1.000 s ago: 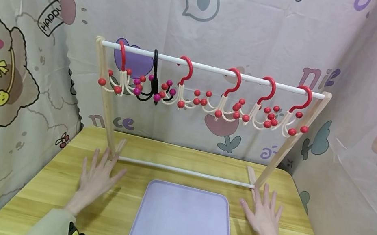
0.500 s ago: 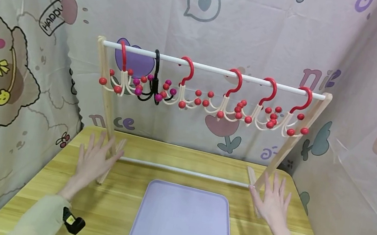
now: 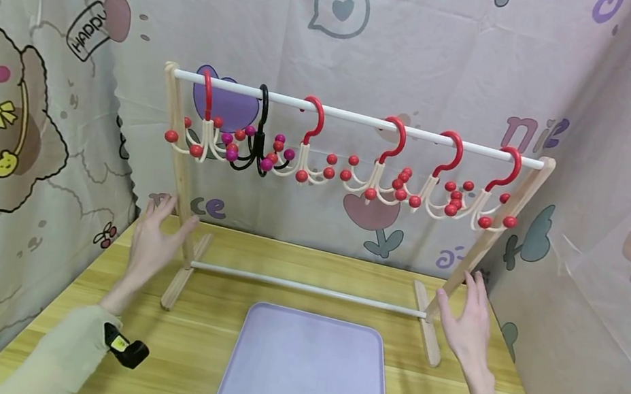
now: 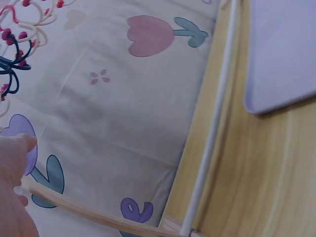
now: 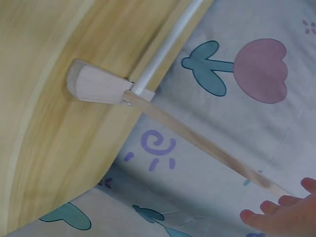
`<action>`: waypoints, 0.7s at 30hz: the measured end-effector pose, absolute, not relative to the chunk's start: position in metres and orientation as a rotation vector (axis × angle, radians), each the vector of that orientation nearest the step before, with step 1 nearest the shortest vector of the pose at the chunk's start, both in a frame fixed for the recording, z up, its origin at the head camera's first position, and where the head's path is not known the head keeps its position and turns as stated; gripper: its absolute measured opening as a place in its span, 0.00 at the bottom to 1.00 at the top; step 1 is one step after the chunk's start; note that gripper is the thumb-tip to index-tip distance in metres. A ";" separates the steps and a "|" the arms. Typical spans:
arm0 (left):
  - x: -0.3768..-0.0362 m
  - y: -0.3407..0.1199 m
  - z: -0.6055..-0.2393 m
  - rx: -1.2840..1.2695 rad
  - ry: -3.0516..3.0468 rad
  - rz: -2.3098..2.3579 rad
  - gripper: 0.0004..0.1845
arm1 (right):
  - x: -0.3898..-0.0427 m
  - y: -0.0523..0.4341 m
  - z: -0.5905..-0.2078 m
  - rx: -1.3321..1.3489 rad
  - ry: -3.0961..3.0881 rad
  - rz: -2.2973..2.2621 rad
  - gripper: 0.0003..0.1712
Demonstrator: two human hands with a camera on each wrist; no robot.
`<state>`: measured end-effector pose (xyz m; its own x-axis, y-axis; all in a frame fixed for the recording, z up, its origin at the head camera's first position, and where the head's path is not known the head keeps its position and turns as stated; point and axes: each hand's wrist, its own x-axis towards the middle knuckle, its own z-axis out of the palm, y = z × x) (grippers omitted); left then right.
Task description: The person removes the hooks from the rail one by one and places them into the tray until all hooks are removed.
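Observation:
A wooden garment rack with a white top rod (image 3: 359, 118) stands on the table in the head view. Several red-hooked claw hangers (image 3: 320, 120) with cream arms and red ball tips hang from it. Among them hangs one black claw hanger (image 3: 258, 143) with magenta tips. My left hand (image 3: 151, 245) is raised beside the left post (image 3: 181, 165), thumb and fingers spread apart. Close by the right post (image 3: 476, 257), my right hand (image 3: 469, 325) is likewise spread. Neither hand holds anything. In the wrist views, the left hand (image 4: 15, 182) and right hand (image 5: 286, 217) are partly cut off.
A lilac tray (image 3: 307, 368) lies on the wood-grain table (image 3: 185, 355) in front of the rack. Low between the rack's feet runs a white bottom rod (image 3: 307, 287). Printed curtains (image 3: 340, 42) enclose the back and sides.
Both hands have risen and moved slightly outward along the posts, turning so the palms face each other more. Rack, hangers and tray stay in place.

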<state>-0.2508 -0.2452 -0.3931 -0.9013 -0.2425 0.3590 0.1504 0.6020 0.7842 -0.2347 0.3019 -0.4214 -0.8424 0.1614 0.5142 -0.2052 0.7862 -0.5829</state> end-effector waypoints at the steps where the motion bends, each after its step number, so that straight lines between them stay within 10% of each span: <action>1: -0.251 -0.245 -0.392 0.079 -2.351 -1.269 0.41 | -0.235 0.302 -0.419 0.026 -2.392 0.905 0.40; 21: -0.280 -0.243 -0.346 0.301 -1.805 -1.631 0.25 | -0.241 0.297 -0.375 -0.081 -1.945 1.171 0.18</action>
